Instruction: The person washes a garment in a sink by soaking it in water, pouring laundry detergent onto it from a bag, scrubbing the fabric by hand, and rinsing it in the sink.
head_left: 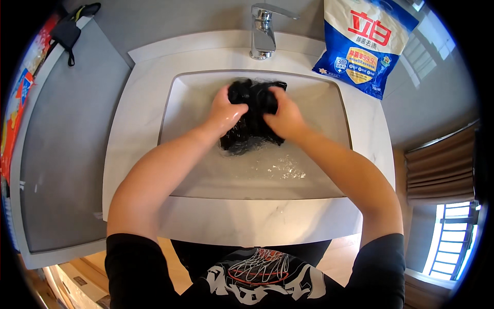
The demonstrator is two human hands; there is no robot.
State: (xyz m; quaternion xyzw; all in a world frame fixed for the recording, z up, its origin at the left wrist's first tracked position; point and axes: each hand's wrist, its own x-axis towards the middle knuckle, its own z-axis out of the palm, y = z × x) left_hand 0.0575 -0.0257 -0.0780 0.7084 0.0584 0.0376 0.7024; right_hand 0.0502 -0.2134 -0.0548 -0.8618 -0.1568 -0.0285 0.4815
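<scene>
A wet, bunched-up black cloth [248, 121] lies in the water of a rectangular sink basin [206, 180], below the faucet. My left hand [225, 112] grips its left side, thumb lying across the fabric and the other fingers partly hidden behind it. On the right side my right hand [286, 117] holds the same cloth, its fingers curled into the folds. Both hands are near the water's surface. Ripples and bright glints show in the water in front of the cloth. What kind of garment or fabric piece it is, I cannot tell.
A chrome single-lever faucet [263, 38] stands behind the basin. On the counter's back right sits a blue and white detergent bag [363, 49]. The pale marble-look counter [257, 219] rims the sink. A grey panel [62, 149] is at left, a brown curtain [441, 167] at right.
</scene>
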